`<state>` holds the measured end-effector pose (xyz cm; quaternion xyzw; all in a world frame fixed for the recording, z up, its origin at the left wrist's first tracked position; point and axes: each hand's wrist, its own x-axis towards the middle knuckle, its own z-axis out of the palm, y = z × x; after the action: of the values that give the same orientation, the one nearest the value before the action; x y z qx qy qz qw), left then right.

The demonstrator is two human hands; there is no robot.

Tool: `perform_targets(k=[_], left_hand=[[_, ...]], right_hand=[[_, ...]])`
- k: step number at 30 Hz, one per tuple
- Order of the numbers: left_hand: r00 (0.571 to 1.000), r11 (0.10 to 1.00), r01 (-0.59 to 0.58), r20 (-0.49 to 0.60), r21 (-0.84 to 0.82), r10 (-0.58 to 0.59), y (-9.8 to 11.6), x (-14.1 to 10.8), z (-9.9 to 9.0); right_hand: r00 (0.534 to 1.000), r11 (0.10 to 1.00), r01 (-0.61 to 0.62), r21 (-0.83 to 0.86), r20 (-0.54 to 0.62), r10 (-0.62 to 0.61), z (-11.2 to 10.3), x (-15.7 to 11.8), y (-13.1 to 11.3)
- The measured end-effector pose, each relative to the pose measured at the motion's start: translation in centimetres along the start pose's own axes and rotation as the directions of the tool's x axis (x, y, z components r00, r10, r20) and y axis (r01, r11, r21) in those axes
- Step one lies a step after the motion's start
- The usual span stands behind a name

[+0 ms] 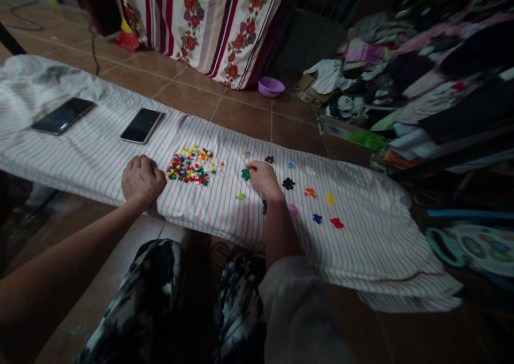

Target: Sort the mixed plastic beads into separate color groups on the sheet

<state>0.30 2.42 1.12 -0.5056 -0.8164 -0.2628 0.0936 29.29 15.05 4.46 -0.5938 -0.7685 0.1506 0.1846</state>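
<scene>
A mixed pile of small coloured pieces (193, 166) lies on the striped cloth (217, 214). My left hand (143, 179) rests closed on the cloth just left of the pile. My right hand (265, 179) has its fingers pinched at the edge of a dark green group (245, 174); any piece between the fingertips is too small to make out. Around it are single-colour groups: light green (240, 196), brown (269, 160), black (288, 183), orange (310, 192), yellow (330, 198), red (337, 223), dark blue (317, 219), pink (293, 210) and light blue (290, 165).
Two phones, one farther left (63, 116) and one nearer the pile (142, 126), lie on the cloth. Beyond its far edge a purple bowl (271, 86) sits on the tiled floor. Clothes (433, 69) are heaped at the right. My knees are below the near edge.
</scene>
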Motion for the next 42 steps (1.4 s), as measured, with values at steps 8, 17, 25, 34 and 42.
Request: perform_targets(k=[8,17,25,34,42], left_hand=[[1.000,0.997,-0.025,0.019,0.077,0.023,0.3,0.0,-0.3],[0.999,0.999,0.003,0.036,0.046,-0.005,0.2,0.0,-0.2],[0.998,0.998,0.029,0.045,0.064,-0.031,0.3,0.0,-0.3],[0.999,0.998,0.030,0.042,0.061,-0.032,0.5,0.0,-0.5],[0.999,0.998,-0.001,0.036,0.067,-0.002,0.5,0.1,-0.5]], right_hand=[[0.996,0.997,-0.065,-0.036,0.053,0.067,-0.2,-0.2,-0.4],[0.993,0.995,-0.095,0.007,0.073,0.094,0.1,0.2,-0.3],[0.994,0.995,-0.097,0.001,0.059,0.097,0.1,0.2,-0.3],[0.997,0.996,-0.070,-0.055,0.010,0.071,-0.2,0.3,-0.8],[0.990,0.999,0.011,0.042,-0.140,-0.005,0.8,1.4,-2.6]])
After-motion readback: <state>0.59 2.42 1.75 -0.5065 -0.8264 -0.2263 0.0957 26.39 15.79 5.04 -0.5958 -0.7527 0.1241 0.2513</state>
